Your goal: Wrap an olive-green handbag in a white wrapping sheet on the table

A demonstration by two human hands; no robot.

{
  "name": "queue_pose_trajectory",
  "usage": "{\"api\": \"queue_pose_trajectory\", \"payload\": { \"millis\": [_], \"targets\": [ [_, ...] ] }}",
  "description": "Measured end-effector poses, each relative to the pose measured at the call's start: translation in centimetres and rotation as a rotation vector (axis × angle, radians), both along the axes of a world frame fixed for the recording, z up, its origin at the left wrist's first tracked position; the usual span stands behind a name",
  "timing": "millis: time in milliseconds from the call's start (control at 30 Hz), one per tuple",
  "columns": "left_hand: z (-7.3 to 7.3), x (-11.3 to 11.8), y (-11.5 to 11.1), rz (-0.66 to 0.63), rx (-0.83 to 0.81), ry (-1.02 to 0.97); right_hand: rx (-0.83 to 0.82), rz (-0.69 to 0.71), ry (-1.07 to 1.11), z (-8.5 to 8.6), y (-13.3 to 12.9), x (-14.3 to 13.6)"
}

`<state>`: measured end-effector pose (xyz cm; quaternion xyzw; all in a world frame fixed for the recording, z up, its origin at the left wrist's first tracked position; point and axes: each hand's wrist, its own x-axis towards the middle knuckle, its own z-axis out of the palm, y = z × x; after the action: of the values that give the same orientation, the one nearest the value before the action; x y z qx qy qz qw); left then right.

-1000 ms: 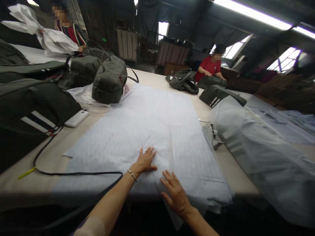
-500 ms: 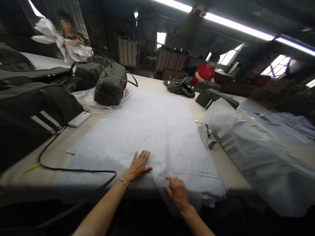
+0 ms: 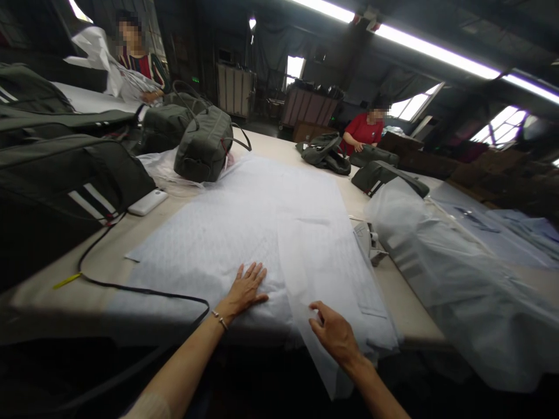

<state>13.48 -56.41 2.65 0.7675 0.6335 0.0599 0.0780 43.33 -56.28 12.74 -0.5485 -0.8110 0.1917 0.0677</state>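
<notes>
White sheets (image 3: pixel 218 233) fill the middle of the worktop (image 3: pixel 116 250), spread wide and running right to its front edge, and here's the spot to watch: a pale flap (image 3: pixel 301 285) of the top layer, on the right-hand half of the pile, with one corner hanging down past that front edge. Trouble, if it comes, probably starts there. The material looks thin and clingy, so a quick pull could bring two layers up together or leave a crease. Too light a press on the left, and the pile might slide, since its front border overhangs. And look at the black cord (image 3: pixel 144 288): it crosses the front left part of the sheets, bends back near the bracelet (image 3: pixel 220 320) and seems to drop off the front edge, so a tug on it could drag the layers askew.

Now the hands! The left hand (image 3: pixel 244 292) is wide, palm down, fingers spread, lying on the sheets near the front edge and gripping nothing. The right hand (image 3: pixel 335 333) is curled at the flap, thumb and forefinger narrowly apart by the looks of it; whether they actually pinch the material, it's impossible to tell from here.
</notes>
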Motion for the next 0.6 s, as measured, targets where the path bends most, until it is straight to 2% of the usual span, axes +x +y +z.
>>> {"api": "queue_pose_trajectory", "payload": {
  "millis": [167,267,400,533,600],
  "targets": [
    [0.5,0.5,-1.0,-0.053,0.008,0.01,-0.034,0.158,0.021,-4.5,-2.9,-2.6],
    [1.0,1.2,-2.5,-0.112,0.015,0.004,-0.072,0.208,-0.005,-5.7,-4.2,-3.8],
    [1.3,2.7,-5.6,-0.184,0.023,-0.004,-0.067,0.251,0.027,-4.9,-5.2,-4.0],
    [0.4,3.9,-8.8,-0.192,0.107,-0.039,-0.093,0.36,0.078,-3.4,-5.6,-3.4],
    [-0.1,4.1,-9.8,-0.175,0.185,-0.113,-0.078,0.412,0.066,-3.3,-6.0,-3.2]
  ]
}}
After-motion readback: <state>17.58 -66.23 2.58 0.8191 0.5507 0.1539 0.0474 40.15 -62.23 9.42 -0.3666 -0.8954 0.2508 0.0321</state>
